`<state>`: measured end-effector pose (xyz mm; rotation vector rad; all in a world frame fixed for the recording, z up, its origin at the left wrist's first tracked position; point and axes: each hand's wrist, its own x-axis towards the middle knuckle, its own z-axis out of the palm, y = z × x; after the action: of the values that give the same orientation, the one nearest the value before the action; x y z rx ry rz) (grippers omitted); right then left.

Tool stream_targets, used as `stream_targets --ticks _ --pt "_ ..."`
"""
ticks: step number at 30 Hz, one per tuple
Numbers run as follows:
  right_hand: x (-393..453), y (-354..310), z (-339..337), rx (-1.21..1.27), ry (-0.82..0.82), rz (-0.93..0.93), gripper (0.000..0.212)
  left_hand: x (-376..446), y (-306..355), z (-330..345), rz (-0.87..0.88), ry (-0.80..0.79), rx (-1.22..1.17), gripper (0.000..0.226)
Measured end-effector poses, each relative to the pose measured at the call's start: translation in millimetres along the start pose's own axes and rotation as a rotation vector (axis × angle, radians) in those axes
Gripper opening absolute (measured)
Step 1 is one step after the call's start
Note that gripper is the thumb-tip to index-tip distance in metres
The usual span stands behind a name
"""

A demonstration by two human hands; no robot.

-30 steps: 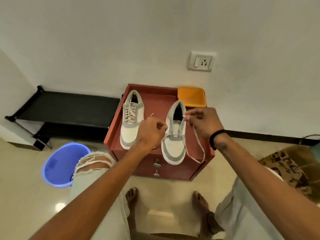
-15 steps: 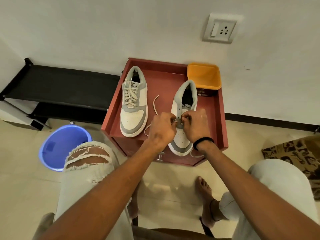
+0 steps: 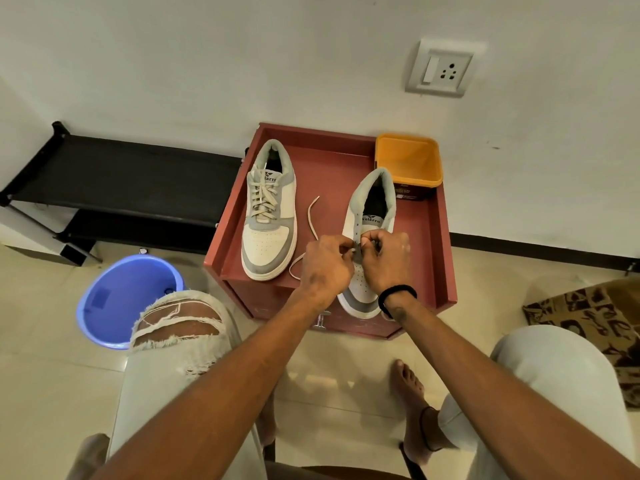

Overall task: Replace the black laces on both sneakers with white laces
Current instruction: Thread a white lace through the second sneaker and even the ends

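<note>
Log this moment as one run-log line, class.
left sneaker: laced white | right sneaker: lacing under way | left hand, right hand: pinching white lace at eyelets

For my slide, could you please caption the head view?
Both hands thread a white lace into the right sneaker; the left sneaker is laced.

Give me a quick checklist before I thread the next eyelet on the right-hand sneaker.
1. Left sneaker fully laced in white: ok.
2. Right sneaker steady on the red cabinet: ok.
3. Left hand and right hand both at the eyelets: ok.
4. White lace free end loose, not snagged: ok.
5. Lace tip held at the eyelet: cannot tell, fingers hide it.
6. Both lace ends even: cannot tell.
</note>
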<state>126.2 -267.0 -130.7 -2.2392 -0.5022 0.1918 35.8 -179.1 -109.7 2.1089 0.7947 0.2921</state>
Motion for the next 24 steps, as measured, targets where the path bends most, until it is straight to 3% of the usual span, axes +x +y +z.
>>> stream_targets --ticks 5,8,14,19,22,24 --pt "-1 5 -2 -0.088 -0.054 -0.067 0.011 1 -3 3 -0.014 0.006 -0.021 0.025" --pt "14 27 6 -0.043 -0.092 -0.024 0.022 5 -1 1 -0.025 0.034 -0.026 0.02" --pt "11 5 -16 0.025 -0.2 -0.059 0.015 14 3 1 -0.02 0.056 0.024 0.014" --pt "11 2 -31 -0.144 -0.282 -0.131 0.014 20 5 -4 -0.049 0.019 -0.005 0.006" --pt "5 -9 -51 -0.38 -0.322 -0.19 0.022 24 11 -21 -0.11 0.115 -0.172 0.011" --pt "-1 -14 -64 -0.546 -0.374 -0.225 0.035 28 21 -44 -0.204 0.184 -0.481 0.012"
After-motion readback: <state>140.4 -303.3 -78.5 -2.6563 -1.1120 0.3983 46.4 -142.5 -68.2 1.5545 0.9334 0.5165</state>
